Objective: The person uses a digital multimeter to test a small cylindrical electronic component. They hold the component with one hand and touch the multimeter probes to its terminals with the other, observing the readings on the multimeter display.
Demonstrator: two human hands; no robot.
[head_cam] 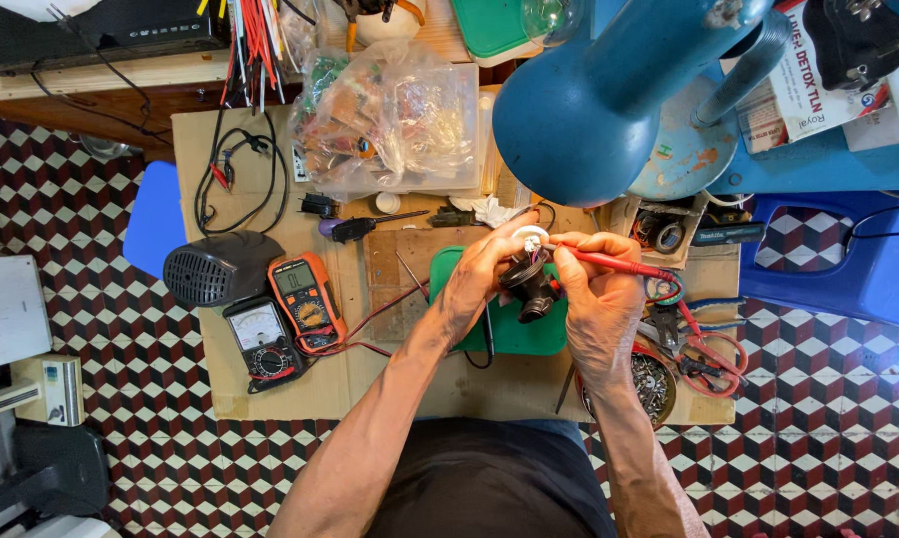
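Observation:
My left hand (477, 276) grips a small black part with a white round end (529, 274), held above a green mat (514, 329) on the low cardboard-topped table (270, 384). My right hand (596, 299) holds a red meter probe (619, 264) like a pen, its tip touching the top of the part near the white end. A red lead runs from the probes back to the orange digital multimeter (305, 299) at the left. Next to that multimeter lies a black analogue meter (260, 344).
A blue desk lamp (609, 100) hangs over the far side of the table. A black speaker (215, 267), a clear bag of parts (390, 125), screwdrivers (370, 227), a tin of small screws (654, 384) and red-handled pliers (709, 354) lie around. A blue stool (838, 264) stands at right.

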